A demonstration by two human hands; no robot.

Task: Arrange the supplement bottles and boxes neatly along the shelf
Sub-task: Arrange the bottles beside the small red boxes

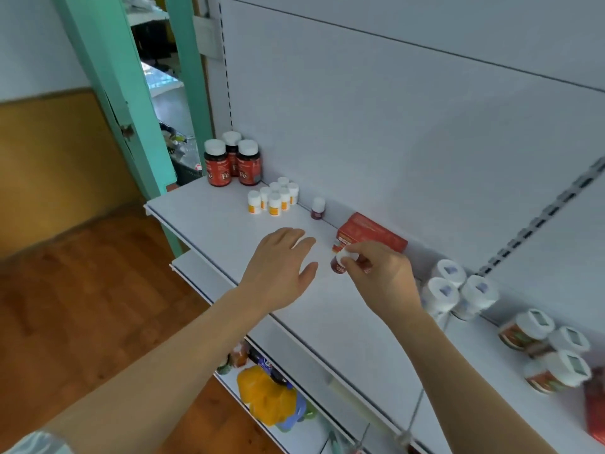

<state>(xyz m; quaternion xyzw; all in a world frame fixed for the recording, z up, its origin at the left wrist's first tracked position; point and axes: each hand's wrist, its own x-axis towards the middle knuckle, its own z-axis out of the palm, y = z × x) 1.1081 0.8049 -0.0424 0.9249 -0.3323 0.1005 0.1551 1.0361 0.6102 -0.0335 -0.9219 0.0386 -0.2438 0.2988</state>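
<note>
Currently, at frame centre, the right hand (379, 273) is pinching a small red bottle (340, 264) by its white cap, just before the red box (371, 231); the left hand (278, 267) is hovering open-fingered over the shelf (203, 208). Placement seems underway; next, setting it upright in line.

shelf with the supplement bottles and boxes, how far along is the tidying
Done, it seems: three dark Fe bottles and the small white bottles stand grouped at the back left. In hand: the right hand pinches a small red bottle by its cap; the left hand hovers open. Left: a lone small bottle, the red box, and the blurred jars to the right.
</note>
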